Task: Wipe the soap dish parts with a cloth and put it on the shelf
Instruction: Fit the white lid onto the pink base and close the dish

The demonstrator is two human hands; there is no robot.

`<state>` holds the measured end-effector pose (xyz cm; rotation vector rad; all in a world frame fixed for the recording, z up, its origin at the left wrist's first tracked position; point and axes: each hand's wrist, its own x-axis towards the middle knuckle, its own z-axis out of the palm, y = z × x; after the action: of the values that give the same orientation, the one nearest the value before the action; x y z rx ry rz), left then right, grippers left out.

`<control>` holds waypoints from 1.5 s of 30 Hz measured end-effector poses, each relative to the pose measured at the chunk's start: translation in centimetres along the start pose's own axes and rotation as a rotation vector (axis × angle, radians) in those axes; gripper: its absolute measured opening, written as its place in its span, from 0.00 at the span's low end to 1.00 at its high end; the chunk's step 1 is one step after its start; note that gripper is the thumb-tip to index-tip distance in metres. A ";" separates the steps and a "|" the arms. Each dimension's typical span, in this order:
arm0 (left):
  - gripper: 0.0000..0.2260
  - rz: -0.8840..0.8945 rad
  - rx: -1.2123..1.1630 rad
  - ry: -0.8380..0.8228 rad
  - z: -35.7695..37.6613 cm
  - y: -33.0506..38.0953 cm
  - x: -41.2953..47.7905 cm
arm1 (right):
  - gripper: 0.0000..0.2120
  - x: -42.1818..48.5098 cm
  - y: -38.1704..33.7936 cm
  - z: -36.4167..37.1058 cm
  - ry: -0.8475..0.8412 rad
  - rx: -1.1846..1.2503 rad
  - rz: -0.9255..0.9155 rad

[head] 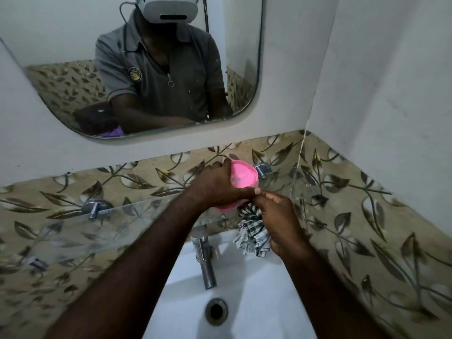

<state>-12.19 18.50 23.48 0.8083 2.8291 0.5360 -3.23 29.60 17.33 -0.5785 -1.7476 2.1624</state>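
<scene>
— What are your fingers doing?

— The fingers (221, 167) of my left hand (217, 184) are curled over the near edge of the pink soap dish (243, 176), thumb stretched along its lower side, so that hand is clamped on the dish. My right hand (277, 216) is bunched around a black-and-white checked cloth (253, 234), fingertips pinched at its top, right against my left thumb.

— Where is the dish, exactly?

— Up in front of the leaf-patterned tiles (367, 204), tilted so its hollow faces me. A second pink part (226, 207) shows under my left wrist, at the edge of the glass shelf (117, 216). I can't tell whether it rests on the glass or hangs from the piece I'm holding.

— And the cloth?

— Most of it hangs crumpled below my right palm, over the back rim of the white basin (256, 289), just right of the chrome tap (205, 260).

— What else is around?

— The shelf runs left from my hands, held by round metal brackets (96, 207); another bracket (261, 168) sits just right of the dish. The basin's drain (216, 311) lies below the tap spout, between my forearms. Above the tiles hangs a mirror (49, 33) with rounded corners, and in it I'm wearing a grey collared shirt and a white headset.
</scene>
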 end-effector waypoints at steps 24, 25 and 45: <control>0.40 -0.046 -0.791 0.031 0.3 -1.1 -7.4 | 0.14 -4.0 0.4 -1.3 -0.170 0.132 0.014; 0.40 -0.038 -0.916 0.002 0.5 -1.4 -8.5 | 0.18 -4.5 0.3 -1.0 -0.224 0.171 0.022; 0.38 -0.108 -1.275 -0.017 4.1 -5.6 -13.7 | 0.23 -6.7 -0.4 1.6 -0.535 -0.207 -0.018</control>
<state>-2.35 7.96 18.21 0.3440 1.8177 1.9143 1.82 25.10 18.79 -0.0143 -2.2478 2.2802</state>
